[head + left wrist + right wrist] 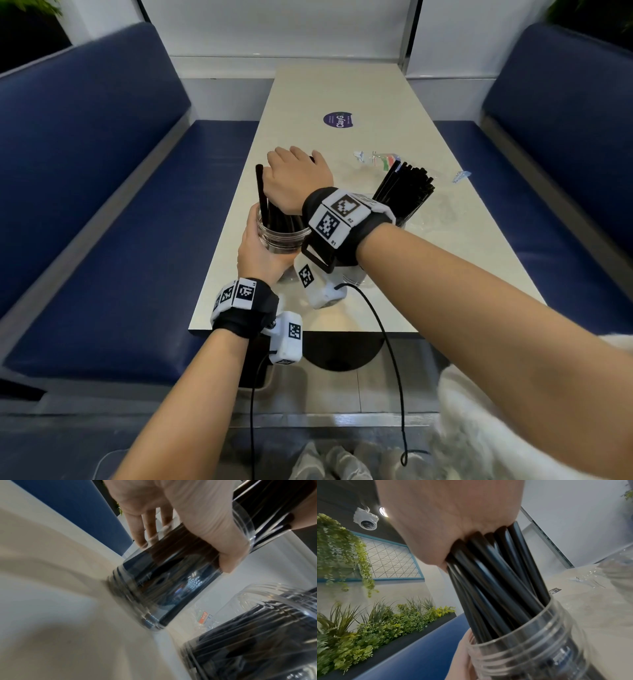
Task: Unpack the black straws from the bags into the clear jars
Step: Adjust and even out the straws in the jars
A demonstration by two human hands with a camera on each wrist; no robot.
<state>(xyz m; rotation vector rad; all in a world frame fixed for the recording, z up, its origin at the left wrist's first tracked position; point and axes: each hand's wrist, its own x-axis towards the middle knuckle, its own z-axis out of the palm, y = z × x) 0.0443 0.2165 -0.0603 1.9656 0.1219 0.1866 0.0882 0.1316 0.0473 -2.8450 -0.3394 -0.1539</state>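
Note:
On the table's near left, my left hand [260, 250] grips a clear jar [281, 240] around its side. Black straws [284, 219] stand in it, and one straw [261, 192] leans apart at the left. My right hand [298, 178] is curled over the bundle's top ends and holds them. The right wrist view shows the straws [496, 581] twisting from my palm [450, 513] down into the jar [530, 649]. In the left wrist view my thumb and fingers [205, 520] wrap the jar [163, 581]. A second jar [257, 635] full of black straws [407, 195] stands just to the right.
The pale table [342, 96] is narrow, with blue benches on the left [120, 222] and right [548, 205]. A crumpled clear bag [376, 159] and a plastic scrap [460, 176] lie beyond the second jar. A purple sticker [338, 120] marks the table's middle.

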